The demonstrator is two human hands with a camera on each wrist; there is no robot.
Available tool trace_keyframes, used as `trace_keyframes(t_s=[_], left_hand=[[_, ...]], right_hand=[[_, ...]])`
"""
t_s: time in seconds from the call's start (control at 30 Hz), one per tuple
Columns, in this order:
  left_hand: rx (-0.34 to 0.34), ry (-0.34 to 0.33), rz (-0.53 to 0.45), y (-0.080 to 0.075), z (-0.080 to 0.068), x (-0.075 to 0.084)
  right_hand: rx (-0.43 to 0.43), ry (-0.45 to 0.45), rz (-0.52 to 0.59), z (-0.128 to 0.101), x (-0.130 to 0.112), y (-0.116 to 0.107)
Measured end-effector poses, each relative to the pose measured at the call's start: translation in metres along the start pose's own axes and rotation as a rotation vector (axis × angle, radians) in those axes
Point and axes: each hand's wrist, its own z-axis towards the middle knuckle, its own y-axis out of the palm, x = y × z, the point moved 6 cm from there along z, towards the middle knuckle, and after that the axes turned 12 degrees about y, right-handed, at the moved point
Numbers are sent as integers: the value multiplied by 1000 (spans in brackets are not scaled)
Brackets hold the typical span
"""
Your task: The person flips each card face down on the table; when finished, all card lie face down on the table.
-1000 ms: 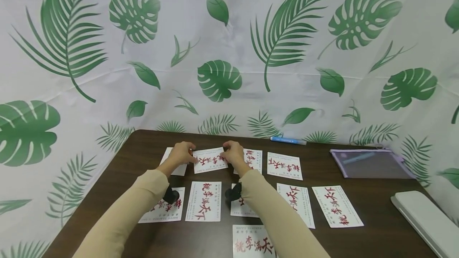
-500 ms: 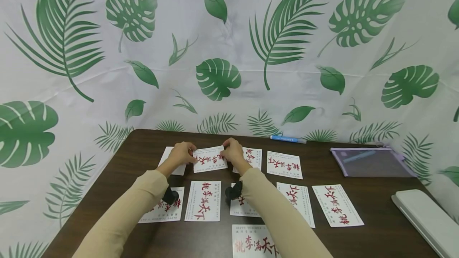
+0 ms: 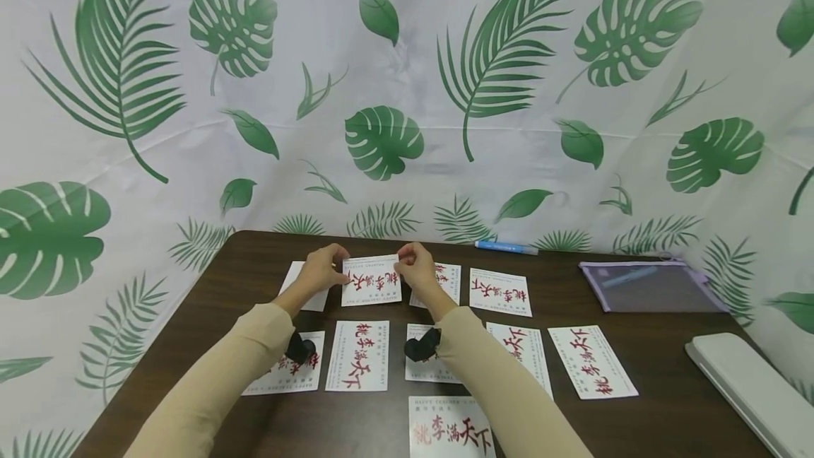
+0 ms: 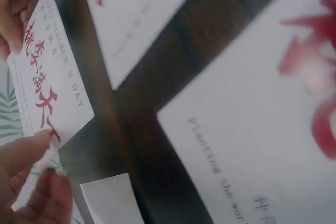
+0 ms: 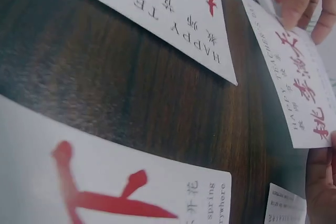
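I'm pinching one white card [image 3: 372, 280] by its two short ends, left hand [image 3: 321, 271] on one and right hand [image 3: 420, 271] on the other, so my hands are sitting apart with the card spanning the gap. It's at the back row, over the dark table [image 3: 369, 421], and it's looking tilted up, though I can't tell whether the near edge is touching. What's bugging me: I'm only holding it by the ends, so squeezing inward too hard could be bowing or creasing the middle, and if one thumb's slipping, that end could be dropping crooked. The neighbours are crowding me too. The left neighbour card [image 3: 313, 302] is hiding partly behind my left hand, and the right neighbour card [image 3: 449, 283] is peeking out past my right, so a careless knuckle could be shoving either one out of line. Also, the black wrist cameras [image 3: 301, 349] are hanging above the front-row cards [image 3: 357, 355]; dipping too low could be dragging those around.
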Motion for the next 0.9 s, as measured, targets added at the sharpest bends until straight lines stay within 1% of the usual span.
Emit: trace_keyframes(t_s=[0.07, 0.2, 0.3, 0.37, 0.4, 0.5, 0.57, 0.63, 0.77, 0.83, 0.9], left_hand=[[42, -5, -94, -3, 0, 1], [117, -48, -297, -9, 1, 2], [133, -96, -412, -10, 0, 3], [130, -118, -453, -10, 0, 5], [132, -127, -472, -11, 0, 6], [155, -130, -507, -14, 2, 12], [189, -130, -524, -16, 4, 16], [228, -124, -540, -18, 5, 20], [303, -104, -566, -17, 7, 32], [329, -83, -575, -17, 8, 39], [346, -64, -575, -16, 9, 46]], right_hand=[[-18, 21, 73, 0, 2, -2], [-35, 59, 182, -2, 3, -5], [-33, 103, 232, -5, 5, -8], [-12, 128, 247, -7, 7, -10], [6, 125, 252, -9, 7, -11], [95, 55, 207, -17, 0, -14], [137, -19, 154, -24, -8, -12], [143, -87, 95, -32, -18, -5], [91, -207, 5, -47, -31, 14], [107, -271, -60, -53, -35, 20], [143, -336, -123, -59, -39, 22]])
